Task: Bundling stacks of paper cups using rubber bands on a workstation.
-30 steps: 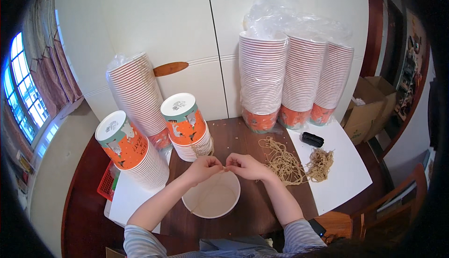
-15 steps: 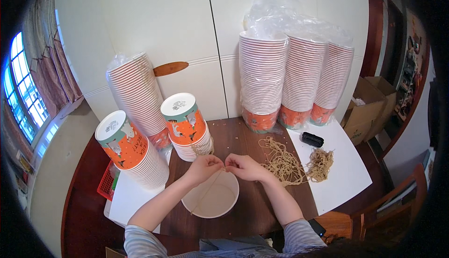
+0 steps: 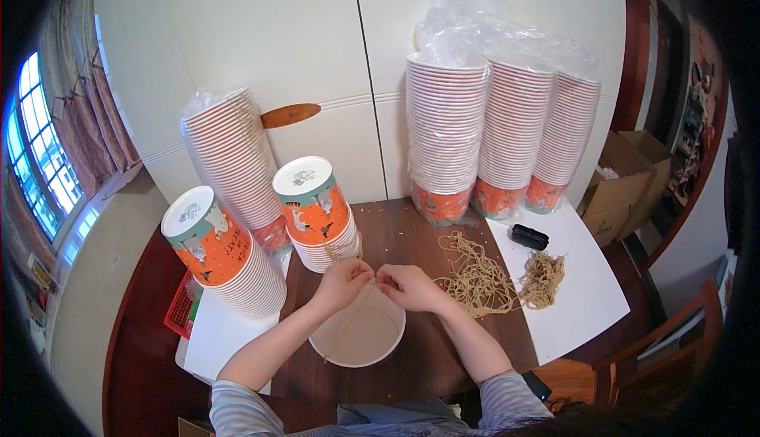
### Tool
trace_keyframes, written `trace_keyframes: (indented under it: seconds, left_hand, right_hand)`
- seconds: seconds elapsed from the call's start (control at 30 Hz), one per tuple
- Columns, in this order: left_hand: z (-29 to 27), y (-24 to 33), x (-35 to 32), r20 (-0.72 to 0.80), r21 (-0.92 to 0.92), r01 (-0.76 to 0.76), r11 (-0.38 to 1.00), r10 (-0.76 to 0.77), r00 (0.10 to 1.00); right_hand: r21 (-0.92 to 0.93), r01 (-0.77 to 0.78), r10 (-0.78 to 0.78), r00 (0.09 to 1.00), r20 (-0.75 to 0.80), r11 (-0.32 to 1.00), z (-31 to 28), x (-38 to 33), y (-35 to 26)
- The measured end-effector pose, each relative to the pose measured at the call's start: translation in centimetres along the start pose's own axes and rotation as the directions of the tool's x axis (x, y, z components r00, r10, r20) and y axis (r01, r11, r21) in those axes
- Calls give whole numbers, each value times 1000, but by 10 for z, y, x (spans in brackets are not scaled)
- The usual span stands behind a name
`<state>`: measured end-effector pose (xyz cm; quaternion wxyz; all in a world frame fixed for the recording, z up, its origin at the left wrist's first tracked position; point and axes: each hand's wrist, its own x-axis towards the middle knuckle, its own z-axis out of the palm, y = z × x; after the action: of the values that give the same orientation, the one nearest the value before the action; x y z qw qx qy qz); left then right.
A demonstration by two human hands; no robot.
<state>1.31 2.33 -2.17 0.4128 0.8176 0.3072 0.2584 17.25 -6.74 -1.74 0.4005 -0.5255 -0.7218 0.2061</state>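
1. Left hand (image 3: 346, 285) and right hand (image 3: 404, 285) meet tip to tip, thumbs and fingers pinching string (image 3: 346, 324) between them; the exact wrap of the strands is too small to tell.
2. The string trails from that pinch across the open mouth of a white bucket (image 3: 370, 337) toward seven o'clock. The bucket stands upright on the table (image 3: 388, 227), its rim at twelve partly hidden by the hands.
3. What could go wrong: a loose pinch could let the thin string slip, or a hard pull might tip or drag the bucket, which looks light and which neither hand seems to steady.
4. At two o'clock from the bucket lies a loose string pile (image 3: 479, 283), with a tighter string bundle (image 3: 542, 280) beyond it; tangled strands could snag if one is tugged.
5. At eleven stands an upturned bucket stack (image 3: 318, 214), near enough that a forearm or hand could knock it.
6. Farther out, wrapped stacks (image 3: 447, 136) rise toward one o'clock.
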Motion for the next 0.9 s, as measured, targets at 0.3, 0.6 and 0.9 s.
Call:
trace_keyframes:
  seconds: [0.3,0.6,0.9]
  left_hand:
    - [5,7,-1,-75,165,-119,979,133,988]
    - [-8,31,-15,2,195,-246,949,251,968]
    - [-5,60,-102,184,506,-548,666,538,823]
  right_hand:
    - [-89,104,-107,994,-33,991,-3,1,2]
    - [133,121,-109,989,-95,984,-24,-4,12]
    - [64,9,-6,999,-49,998,-48,-12,9]
